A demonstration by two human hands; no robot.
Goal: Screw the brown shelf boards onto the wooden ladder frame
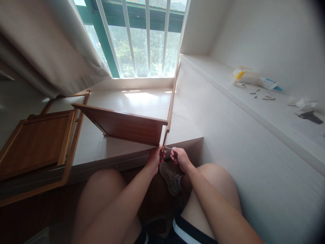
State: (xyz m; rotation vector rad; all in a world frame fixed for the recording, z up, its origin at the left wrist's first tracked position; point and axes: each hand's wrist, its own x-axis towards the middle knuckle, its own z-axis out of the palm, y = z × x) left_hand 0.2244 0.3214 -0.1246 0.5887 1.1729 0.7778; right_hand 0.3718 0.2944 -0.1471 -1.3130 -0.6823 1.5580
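A brown wooden panel (127,127) stands on edge on the pale platform (142,101), its near corner meeting a thin upright wooden strip (171,105). My left hand (155,158) grips that lower corner where panel and strip meet, fingers closed round it. My right hand (179,157) is just to the right, pinched on a thin metal tool or screw (168,148) that points at the joint. Both hands are at the platform's front edge, above my knees.
More wooden frame pieces (38,142) lie at the left on the platform. A ledge (266,101) along the right wall carries a bag, loose screws and small parts. A curtain hangs top left by a barred window. My shoe (170,178) rests below the hands.
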